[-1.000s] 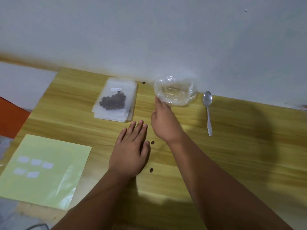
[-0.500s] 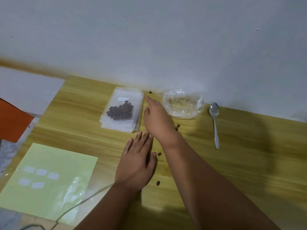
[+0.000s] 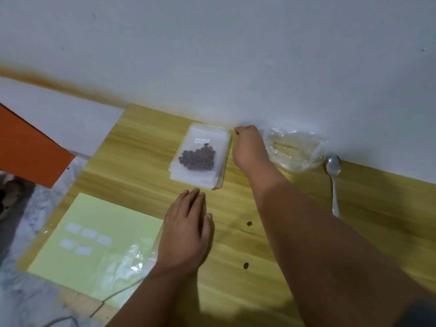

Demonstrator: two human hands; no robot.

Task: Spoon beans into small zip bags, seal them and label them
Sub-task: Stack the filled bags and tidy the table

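A stack of small frosted zip bags (image 3: 181, 172) lies near the wall; the top bag holds brown beans (image 3: 198, 158) and bears a white label (image 3: 202, 140). My right hand (image 3: 247, 147) reaches between this stack and a crumpled clear plastic bag (image 3: 295, 149), its fingertips curled down and pinching a loose bean at the wall. My left hand (image 3: 186, 230) rests flat on the wooden table (image 3: 377, 220), fingers straight, holding nothing. A metal spoon (image 3: 333, 182) lies to the right of the plastic bag. Two stray beans (image 3: 249, 223) (image 3: 246, 265) lie between my arms.
A pale green sheet (image 3: 99, 220) carrying several white labels lies at the table's front left, partly under clear film. An orange object (image 3: 30, 149) stands off the table's left edge. The white wall runs along the table's back edge.
My right hand has left the clear plastic bag and moved left and toward the wall, curling its fingertips over the loose bean there. My left hand has stayed flat.
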